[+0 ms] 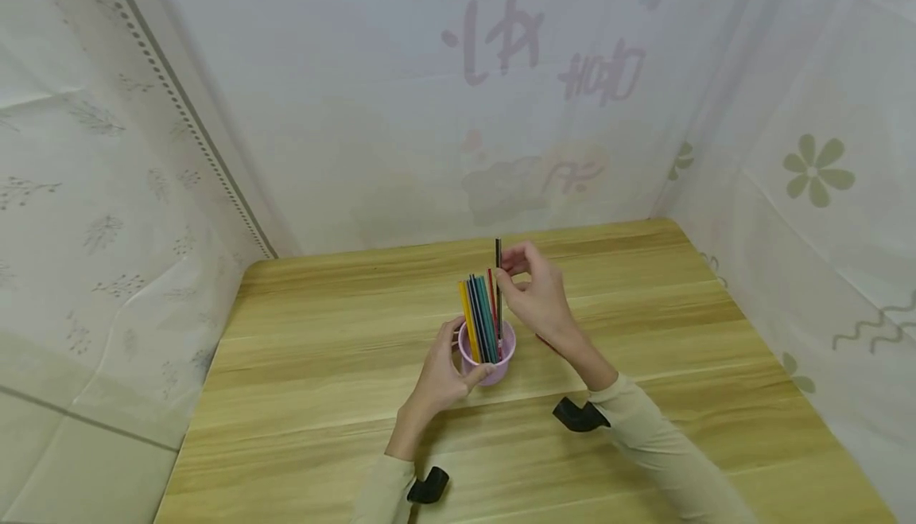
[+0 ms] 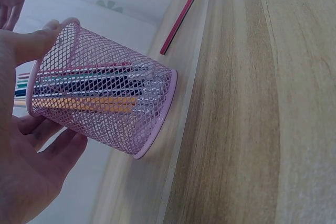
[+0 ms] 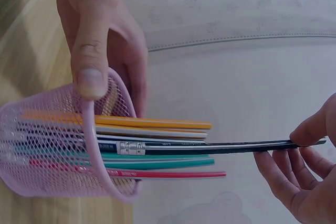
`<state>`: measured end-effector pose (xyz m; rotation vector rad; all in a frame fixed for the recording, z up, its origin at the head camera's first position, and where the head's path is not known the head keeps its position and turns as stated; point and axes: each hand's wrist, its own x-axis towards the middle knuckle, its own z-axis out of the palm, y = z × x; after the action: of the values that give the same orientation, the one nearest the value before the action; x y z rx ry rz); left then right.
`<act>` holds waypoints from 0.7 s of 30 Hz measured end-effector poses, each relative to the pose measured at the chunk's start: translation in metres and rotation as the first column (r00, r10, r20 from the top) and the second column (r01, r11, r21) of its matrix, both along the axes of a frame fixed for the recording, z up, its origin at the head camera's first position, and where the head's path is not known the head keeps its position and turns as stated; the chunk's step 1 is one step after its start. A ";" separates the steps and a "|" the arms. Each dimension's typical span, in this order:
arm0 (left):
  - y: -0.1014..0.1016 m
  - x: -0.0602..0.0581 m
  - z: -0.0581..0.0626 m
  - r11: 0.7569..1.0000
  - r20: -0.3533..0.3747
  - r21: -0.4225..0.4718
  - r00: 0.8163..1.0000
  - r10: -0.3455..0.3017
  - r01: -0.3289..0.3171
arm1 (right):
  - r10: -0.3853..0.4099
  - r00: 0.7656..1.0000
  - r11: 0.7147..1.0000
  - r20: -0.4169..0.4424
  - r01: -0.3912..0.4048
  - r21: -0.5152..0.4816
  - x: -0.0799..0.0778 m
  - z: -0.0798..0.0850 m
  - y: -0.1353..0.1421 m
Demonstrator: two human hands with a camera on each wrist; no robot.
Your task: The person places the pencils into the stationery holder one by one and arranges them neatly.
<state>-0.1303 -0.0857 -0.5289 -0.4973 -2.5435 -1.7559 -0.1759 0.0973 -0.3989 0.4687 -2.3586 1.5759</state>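
Note:
A pink mesh pencil cup (image 2: pixel 100 93) stands on the table, and my left hand (image 1: pixel 440 377) grips it near the rim, thumb on one side and fingers on the other. Inside it are several pencils, among them yellow pencils (image 3: pixel 173 123), green pencils (image 3: pixel 184 162) and a red pencil (image 3: pixel 210 174). My right hand (image 1: pixel 538 289) pinches a black pencil (image 3: pixel 226 147) by its upper end between thumb and fingers. The silver-banded end of that pencil is at the cup's mouth; how deep it sits is hard to tell.
Another red pencil (image 2: pixel 184 14) lies on the wooden table (image 1: pixel 300 365), to the right of the cup and partly hidden by my right wrist in the head view. Pale printed curtains (image 1: pixel 343 110) hang behind the table and along both sides.

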 end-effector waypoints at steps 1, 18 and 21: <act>0.000 0.000 0.000 1.000 -0.001 0.003 1.000 0.000 0.000 | 0.004 1.000 1.000 0.005 -0.004 -0.002 -0.001 -0.002 -0.002; -0.001 0.000 0.001 0.999 0.014 0.023 0.999 -0.029 0.029 | 0.062 0.996 0.996 0.068 -0.066 0.060 -0.001 -0.039 -0.023; -0.002 0.000 0.001 1.000 0.015 -0.007 1.000 -0.024 0.024 | 0.066 0.996 0.994 0.054 -0.070 0.080 -0.001 -0.045 -0.024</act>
<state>-0.1303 -0.0876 -0.5283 -0.5183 -2.5655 -1.7656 -0.1765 0.0738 -0.4443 0.5377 -2.4777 1.5425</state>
